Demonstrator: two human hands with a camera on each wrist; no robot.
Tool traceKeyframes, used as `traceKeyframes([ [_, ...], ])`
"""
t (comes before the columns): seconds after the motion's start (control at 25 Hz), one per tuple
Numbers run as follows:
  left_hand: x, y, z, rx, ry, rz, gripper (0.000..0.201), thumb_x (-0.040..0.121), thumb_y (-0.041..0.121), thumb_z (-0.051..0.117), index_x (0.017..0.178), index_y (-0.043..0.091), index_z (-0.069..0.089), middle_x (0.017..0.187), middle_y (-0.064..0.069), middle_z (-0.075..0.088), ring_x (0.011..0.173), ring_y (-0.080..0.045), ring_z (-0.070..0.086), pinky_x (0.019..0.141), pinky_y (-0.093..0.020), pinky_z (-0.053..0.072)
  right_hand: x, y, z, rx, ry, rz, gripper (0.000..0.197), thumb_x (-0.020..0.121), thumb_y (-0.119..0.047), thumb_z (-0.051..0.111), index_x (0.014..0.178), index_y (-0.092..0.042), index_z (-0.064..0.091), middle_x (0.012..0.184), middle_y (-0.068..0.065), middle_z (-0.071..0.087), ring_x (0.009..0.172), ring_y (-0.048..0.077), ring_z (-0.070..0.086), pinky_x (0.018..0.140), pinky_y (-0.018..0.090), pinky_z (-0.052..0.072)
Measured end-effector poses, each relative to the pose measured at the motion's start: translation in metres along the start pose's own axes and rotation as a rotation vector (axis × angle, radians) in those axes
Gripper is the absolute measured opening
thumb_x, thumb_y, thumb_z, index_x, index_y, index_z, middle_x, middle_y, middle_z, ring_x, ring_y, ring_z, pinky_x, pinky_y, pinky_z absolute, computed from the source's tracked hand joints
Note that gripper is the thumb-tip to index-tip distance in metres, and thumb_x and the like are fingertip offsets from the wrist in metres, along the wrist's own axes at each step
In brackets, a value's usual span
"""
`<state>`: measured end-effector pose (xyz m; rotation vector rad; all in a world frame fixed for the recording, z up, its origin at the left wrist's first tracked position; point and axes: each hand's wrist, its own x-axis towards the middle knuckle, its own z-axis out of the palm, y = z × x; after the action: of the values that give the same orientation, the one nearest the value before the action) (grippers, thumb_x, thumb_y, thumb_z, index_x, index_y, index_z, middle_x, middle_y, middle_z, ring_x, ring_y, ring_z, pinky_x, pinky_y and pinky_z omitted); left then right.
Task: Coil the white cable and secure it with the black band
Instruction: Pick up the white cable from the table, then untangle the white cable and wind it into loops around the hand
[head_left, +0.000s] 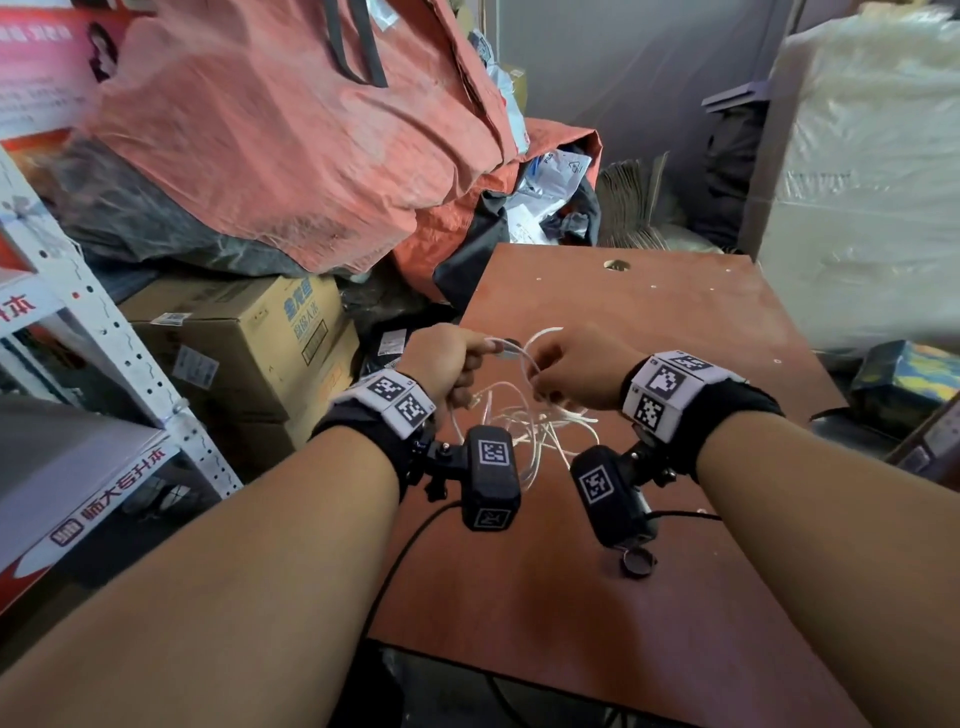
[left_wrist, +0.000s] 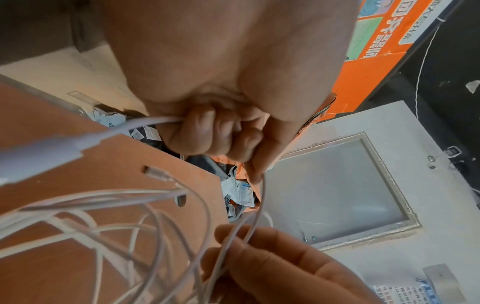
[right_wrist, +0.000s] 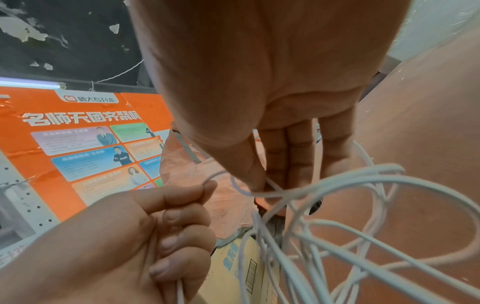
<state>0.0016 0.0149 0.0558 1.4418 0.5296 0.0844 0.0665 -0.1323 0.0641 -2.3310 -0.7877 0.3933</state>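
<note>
Fingers of my left hand (head_left: 447, 358) are curled into a fist around the white cable (head_left: 524, 415), gripping several strands at once, with one strand running out past my thumb toward the other hand; in the left wrist view the fist (left_wrist: 221, 133) has a thick plug end of the cable (left_wrist: 39, 156) jutting out beside it. My right hand (head_left: 576, 371) pinches a strand between thumb and forefinger, the other fingers (right_wrist: 298, 156) held fairly straight behind it, as the right wrist view shows. Both hands hover close together above the reddish-brown tabletop (head_left: 675, 322), and the rest of the cable hangs beneath them in a loose tangle of loops, not yet a neat coil, just over the table between my two wrist cameras. I cannot make out the black band with any certainty. To my left sit a cardboard box (head_left: 249, 338) and a white metal shelf (head_left: 78, 312), with a big orange-red sack (head_left: 291, 135) piled behind.
</note>
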Motion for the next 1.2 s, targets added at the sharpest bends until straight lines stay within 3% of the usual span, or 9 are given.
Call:
traceKeyframes([
  [0.16, 0.017, 0.003, 0.004, -0.127, 0.032, 0.044, 0.021, 0.096, 0.009, 0.048, 0.080, 0.010, 0.063, 0.047, 0.008, 0.027, 0.036, -0.005, 0.018, 0.033, -0.016, 0.014, 0.017, -0.003, -0.007, 0.088, 0.112, -0.061, 0.013, 0.084, 0.002, 0.061, 0.074, 0.009, 0.067, 0.074, 0.027, 0.068, 0.062, 0.031, 0.060, 0.067, 0.045, 0.056],
  [0.24, 0.024, 0.000, 0.008, -0.146, 0.069, 0.050, 0.020, 0.094, 0.009, 0.051, 0.078, 0.010, 0.062, 0.052, 0.006, 0.032, 0.040, -0.007, 0.024, 0.037, -0.018, 0.020, 0.025, 0.000, -0.008, 0.098, 0.119, -0.041, 0.016, 0.085, 0.003, 0.062, 0.069, 0.004, 0.065, 0.073, 0.023, 0.067, 0.065, 0.031, 0.063, 0.070, 0.047, 0.057],
  [0.44, 0.035, -0.010, 0.010, 0.051, 0.205, 0.121, 0.014, 0.066, 0.016, 0.073, 0.073, 0.021, 0.062, 0.076, 0.001, 0.060, 0.079, -0.021, 0.056, 0.073, -0.035, 0.045, 0.032, 0.013, -0.008, 0.109, 0.089, 0.047, 0.022, 0.088, 0.003, 0.056, 0.069, -0.003, 0.067, 0.071, 0.018, 0.068, 0.067, 0.033, 0.065, 0.067, 0.052, 0.059],
  [0.6, 0.039, -0.017, 0.004, 0.002, 0.352, 0.121, 0.024, 0.069, -0.004, 0.069, 0.079, 0.016, 0.063, 0.087, 0.002, 0.063, 0.080, -0.014, 0.056, 0.055, -0.010, 0.041, 0.038, 0.019, -0.006, 0.122, 0.114, 0.091, 0.018, 0.087, -0.005, 0.059, 0.075, -0.006, 0.073, 0.075, 0.018, 0.074, 0.071, 0.038, 0.073, 0.062, 0.054, 0.061],
  [0.68, 0.042, -0.017, 0.004, 0.025, 0.295, 0.058, 0.006, 0.070, 0.004, 0.066, 0.072, 0.010, 0.064, 0.094, -0.005, 0.066, 0.085, -0.024, 0.061, 0.061, -0.009, 0.038, 0.037, 0.019, -0.004, 0.119, 0.132, 0.120, 0.020, 0.086, -0.009, 0.060, 0.071, -0.011, 0.073, 0.073, 0.014, 0.074, 0.068, 0.034, 0.074, 0.062, 0.051, 0.062],
  [0.72, 0.042, -0.018, 0.007, 0.025, 0.274, 0.018, 0.003, 0.071, 0.007, 0.063, 0.068, 0.006, 0.062, 0.090, -0.010, 0.065, 0.079, -0.030, 0.060, 0.064, -0.020, 0.042, 0.037, 0.020, -0.003, 0.113, 0.143, 0.130, 0.020, 0.085, -0.009, 0.060, 0.071, -0.011, 0.073, 0.072, 0.013, 0.075, 0.067, 0.033, 0.074, 0.062, 0.050, 0.062],
  [0.84, 0.032, -0.027, 0.017, 0.040, 0.165, -0.065, 0.012, 0.080, 0.003, 0.058, 0.069, 0.006, 0.057, 0.069, -0.008, 0.056, 0.057, -0.021, 0.052, 0.054, -0.028, 0.042, 0.035, 0.020, -0.001, 0.144, 0.183, 0.156, 0.019, 0.083, -0.010, 0.060, 0.069, -0.010, 0.074, 0.071, 0.013, 0.075, 0.067, 0.033, 0.074, 0.062, 0.050, 0.062],
  [1.08, 0.028, -0.036, 0.028, 0.134, -0.064, -0.212, 0.009, 0.085, 0.008, 0.053, 0.079, 0.005, 0.058, 0.078, -0.012, 0.062, 0.061, -0.024, 0.060, 0.074, -0.036, 0.050, 0.032, 0.026, 0.006, 0.248, 0.198, 0.186, 0.020, 0.085, -0.005, 0.058, 0.069, -0.006, 0.071, 0.074, 0.018, 0.074, 0.072, 0.037, 0.074, 0.063, 0.046, 0.062],
  [1.2, 0.025, -0.039, 0.029, 0.091, -0.126, -0.249, 0.007, 0.082, 0.003, 0.063, 0.089, 0.001, 0.060, 0.079, -0.011, 0.061, 0.064, -0.025, 0.059, 0.071, -0.038, 0.052, 0.034, 0.030, 0.008, 0.291, 0.199, 0.212, 0.020, 0.085, -0.006, 0.059, 0.067, -0.006, 0.069, 0.074, 0.021, 0.074, 0.073, 0.039, 0.073, 0.064, 0.049, 0.062],
])
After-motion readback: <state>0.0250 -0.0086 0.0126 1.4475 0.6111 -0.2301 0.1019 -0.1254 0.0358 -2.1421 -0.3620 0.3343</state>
